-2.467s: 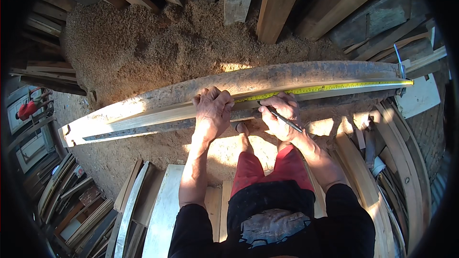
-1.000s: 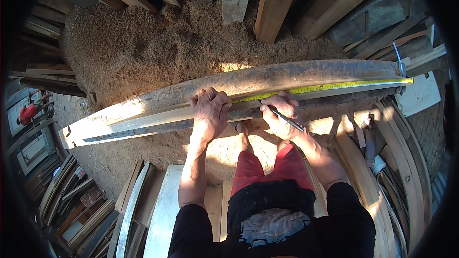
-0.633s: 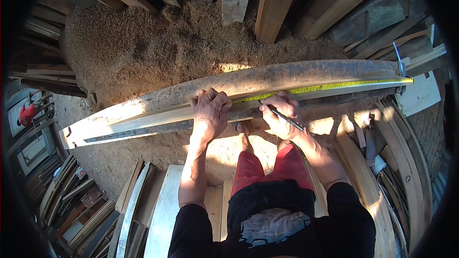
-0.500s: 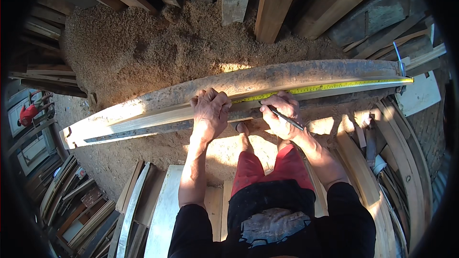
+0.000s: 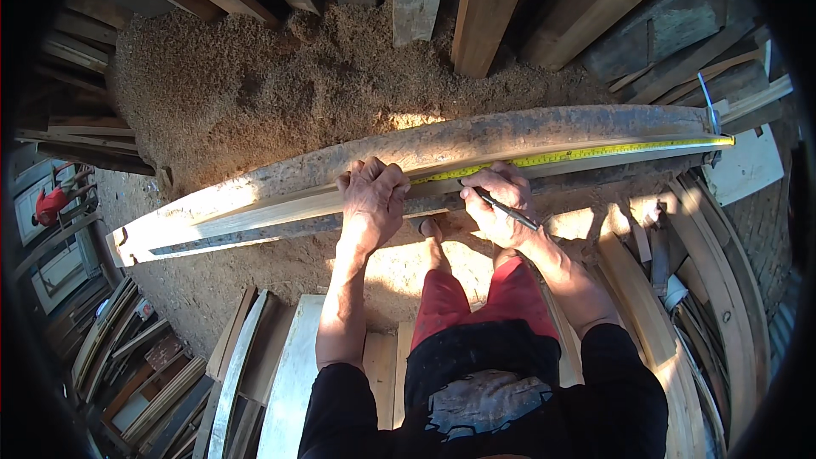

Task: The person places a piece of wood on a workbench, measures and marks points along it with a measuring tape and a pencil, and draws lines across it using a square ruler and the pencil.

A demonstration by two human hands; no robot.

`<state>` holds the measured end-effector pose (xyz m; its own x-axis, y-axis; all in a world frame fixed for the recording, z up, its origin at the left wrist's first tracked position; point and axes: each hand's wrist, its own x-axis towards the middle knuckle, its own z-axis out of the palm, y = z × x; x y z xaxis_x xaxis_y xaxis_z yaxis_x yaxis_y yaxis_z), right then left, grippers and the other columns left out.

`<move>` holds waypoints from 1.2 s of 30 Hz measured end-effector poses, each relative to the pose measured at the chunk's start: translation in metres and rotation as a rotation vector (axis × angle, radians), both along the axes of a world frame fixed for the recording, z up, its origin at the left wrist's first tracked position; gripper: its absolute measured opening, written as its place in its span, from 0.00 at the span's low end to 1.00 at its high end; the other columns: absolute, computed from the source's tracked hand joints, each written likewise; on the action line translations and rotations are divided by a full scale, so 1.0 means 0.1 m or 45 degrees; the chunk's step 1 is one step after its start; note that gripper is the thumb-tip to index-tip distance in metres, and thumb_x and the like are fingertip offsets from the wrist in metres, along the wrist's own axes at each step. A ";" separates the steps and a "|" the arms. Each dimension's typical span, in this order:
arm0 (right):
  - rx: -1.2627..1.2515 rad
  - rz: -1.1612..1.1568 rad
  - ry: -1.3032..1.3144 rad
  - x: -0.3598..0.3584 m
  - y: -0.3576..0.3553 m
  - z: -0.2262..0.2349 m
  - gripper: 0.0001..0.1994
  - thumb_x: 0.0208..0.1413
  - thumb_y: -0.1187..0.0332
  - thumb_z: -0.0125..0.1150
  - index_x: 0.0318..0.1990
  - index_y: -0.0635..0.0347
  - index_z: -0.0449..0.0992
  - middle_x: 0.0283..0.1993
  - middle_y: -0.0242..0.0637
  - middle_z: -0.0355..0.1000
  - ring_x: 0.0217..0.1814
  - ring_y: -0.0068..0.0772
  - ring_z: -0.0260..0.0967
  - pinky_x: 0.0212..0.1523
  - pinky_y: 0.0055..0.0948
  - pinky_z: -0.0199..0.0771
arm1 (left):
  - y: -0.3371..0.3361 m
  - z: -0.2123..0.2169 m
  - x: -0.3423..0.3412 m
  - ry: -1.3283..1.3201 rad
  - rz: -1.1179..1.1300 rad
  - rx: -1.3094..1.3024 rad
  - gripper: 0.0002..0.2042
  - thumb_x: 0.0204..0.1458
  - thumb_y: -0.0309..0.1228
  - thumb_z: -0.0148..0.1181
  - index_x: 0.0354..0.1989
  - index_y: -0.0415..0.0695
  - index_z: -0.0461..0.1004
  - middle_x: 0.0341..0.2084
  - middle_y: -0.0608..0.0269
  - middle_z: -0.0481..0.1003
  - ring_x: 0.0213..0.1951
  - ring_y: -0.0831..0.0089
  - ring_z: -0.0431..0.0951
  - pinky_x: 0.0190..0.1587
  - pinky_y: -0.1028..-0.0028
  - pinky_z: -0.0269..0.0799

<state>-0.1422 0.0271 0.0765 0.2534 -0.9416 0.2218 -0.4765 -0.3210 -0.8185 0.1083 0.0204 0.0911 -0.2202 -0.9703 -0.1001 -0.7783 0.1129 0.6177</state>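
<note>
A yellow tape measure (image 5: 586,153) is pulled out along a wooden board, its end at the board's right tip. My left hand (image 5: 372,200) is closed at the near end of the tape and presses on the board; its case is hidden under the fingers. In my right hand (image 5: 503,201) is a dark pen (image 5: 508,210), pinched with its tip beside the tape's edge. The pale board (image 5: 255,214) lies on a long, rough-surfaced beam (image 5: 484,132), crossing the view from lower left to upper right.
A heap of sawdust (image 5: 229,76) lies beyond the beam. Several planks (image 5: 495,0) stand along the far side. More boards (image 5: 289,374) lie near my legs, with curved timbers (image 5: 722,289) to the right. At the far left another person in red (image 5: 53,204) is visible.
</note>
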 end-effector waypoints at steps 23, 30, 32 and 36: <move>-0.097 -0.268 0.681 -1.05 -0.23 0.14 0.13 0.51 0.63 0.73 0.45 0.45 0.86 0.44 0.30 0.79 0.56 0.40 0.68 0.60 0.43 0.62 | 0.00 0.00 0.01 -0.020 -0.010 0.011 0.04 0.51 0.25 0.66 0.32 0.49 0.77 0.30 0.65 0.70 0.41 0.60 0.71 0.51 0.58 0.57; 0.005 -0.195 0.551 -1.13 -0.25 0.06 0.07 0.50 0.65 0.74 0.38 0.50 0.86 0.39 0.28 0.77 0.50 0.39 0.68 0.57 0.43 0.61 | 0.00 0.01 -0.01 -0.035 0.007 -0.026 0.04 0.51 0.25 0.66 0.31 0.48 0.76 0.29 0.64 0.71 0.40 0.60 0.71 0.50 0.59 0.57; -0.027 -0.207 0.533 -1.13 -0.23 0.04 0.07 0.49 0.66 0.74 0.37 0.49 0.85 0.37 0.28 0.75 0.50 0.39 0.68 0.57 0.43 0.61 | 0.00 0.00 0.00 -0.055 -0.050 -0.029 0.05 0.53 0.24 0.66 0.33 0.46 0.74 0.31 0.63 0.69 0.40 0.60 0.69 0.48 0.58 0.58; -0.046 -0.222 0.521 -1.14 -0.21 0.02 0.07 0.49 0.67 0.74 0.37 0.50 0.85 0.37 0.28 0.75 0.50 0.39 0.68 0.57 0.44 0.62 | 0.00 -0.03 0.02 -0.044 -0.066 -0.047 0.05 0.53 0.24 0.65 0.33 0.46 0.74 0.31 0.63 0.69 0.40 0.60 0.69 0.48 0.59 0.58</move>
